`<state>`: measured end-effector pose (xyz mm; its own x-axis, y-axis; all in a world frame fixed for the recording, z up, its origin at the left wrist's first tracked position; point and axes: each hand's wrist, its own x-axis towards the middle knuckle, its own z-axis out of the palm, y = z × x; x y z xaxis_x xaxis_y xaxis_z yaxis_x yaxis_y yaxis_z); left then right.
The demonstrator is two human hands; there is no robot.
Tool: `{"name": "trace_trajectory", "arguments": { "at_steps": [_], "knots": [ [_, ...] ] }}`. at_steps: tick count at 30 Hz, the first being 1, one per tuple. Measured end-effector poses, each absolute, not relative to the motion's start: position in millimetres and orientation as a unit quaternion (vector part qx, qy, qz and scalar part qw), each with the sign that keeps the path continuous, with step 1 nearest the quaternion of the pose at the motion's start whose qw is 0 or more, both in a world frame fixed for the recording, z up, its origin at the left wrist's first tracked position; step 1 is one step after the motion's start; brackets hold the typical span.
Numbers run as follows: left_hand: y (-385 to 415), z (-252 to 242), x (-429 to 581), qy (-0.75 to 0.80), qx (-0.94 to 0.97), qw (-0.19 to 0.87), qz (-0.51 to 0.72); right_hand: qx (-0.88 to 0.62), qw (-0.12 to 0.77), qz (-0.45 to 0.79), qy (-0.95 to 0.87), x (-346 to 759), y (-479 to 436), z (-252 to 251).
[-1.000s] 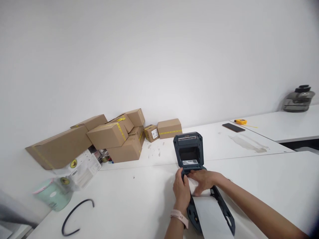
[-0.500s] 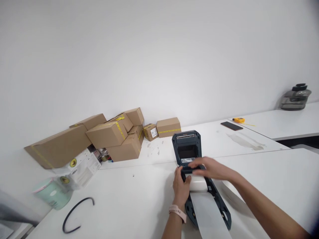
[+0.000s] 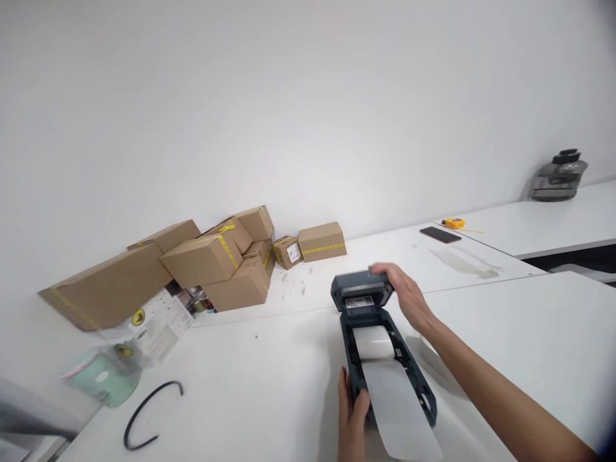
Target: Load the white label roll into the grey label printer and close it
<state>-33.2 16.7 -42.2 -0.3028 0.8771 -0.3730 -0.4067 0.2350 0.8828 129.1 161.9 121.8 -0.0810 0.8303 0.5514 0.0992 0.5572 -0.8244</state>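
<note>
A dark blue label printer [image 3: 411, 388] lies on the white table with its lid [image 3: 360, 283] half lowered. A white paper roll [image 3: 374, 343] sits inside, and its strip [image 3: 402, 417] runs out toward me. My right hand [image 3: 407, 292] rests on the lid's top right edge, fingers curled over it. My left hand [image 3: 353, 410] grips the printer's near left side, thumb on the paper's edge.
A pile of cardboard boxes [image 3: 206, 263] stands against the wall at back left. A mint green roll [image 3: 103, 378], a printed packet [image 3: 158, 324] and a black cable loop [image 3: 149, 410] lie at left. A phone [image 3: 439, 235], a yellow tool [image 3: 455, 223] and a grey appliance [image 3: 558, 174] are at far right.
My right hand left the paper roll and rose to the lid, which has tipped down toward me. My left hand slid back along the printer's side toward me.
</note>
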Motion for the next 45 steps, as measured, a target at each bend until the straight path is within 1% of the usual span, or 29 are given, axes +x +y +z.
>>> {"name": "trace_trajectory", "arguments": {
  "at_steps": [2,5,8,11,15,18,21,34,41,43,45],
  "knots": [
    [1,-55,-38,0.555,0.146,0.553,0.604,-0.329,0.580,0.344,-0.661,138,129,96],
    [-11,-49,-48,0.581,0.130,0.542,0.593,-0.347,0.543,0.336,-0.687,147,85,51],
    [-13,-22,-45,0.622,0.192,0.492,0.578,-0.413,0.523,0.331,-0.668,147,55,16],
    [-14,6,-27,0.597,0.300,0.445,0.596,-0.486,0.529,0.384,-0.580,143,42,1],
    [-9,23,-6,0.571,0.296,0.481,0.596,-0.515,0.521,0.457,-0.504,138,41,-6],
    [-3,16,-4,0.566,0.267,0.479,0.615,-0.518,0.499,0.499,-0.483,140,41,-13],
    [-2,4,-7,0.570,0.262,0.475,0.617,-0.525,0.485,0.517,-0.471,144,38,-20],
    [-1,-9,-6,0.584,0.319,0.432,0.608,-0.523,0.484,0.517,-0.473,142,34,-22],
    [-1,0,-5,0.590,0.350,0.413,0.599,-0.505,0.497,0.524,-0.472,139,31,-19],
    [-5,3,-6,0.603,0.349,0.404,0.593,-0.499,0.502,0.510,-0.489,140,31,-16],
    [-17,0,-7,0.634,0.341,0.360,0.594,-0.487,0.511,0.468,-0.532,143,31,-12]
  ]
}}
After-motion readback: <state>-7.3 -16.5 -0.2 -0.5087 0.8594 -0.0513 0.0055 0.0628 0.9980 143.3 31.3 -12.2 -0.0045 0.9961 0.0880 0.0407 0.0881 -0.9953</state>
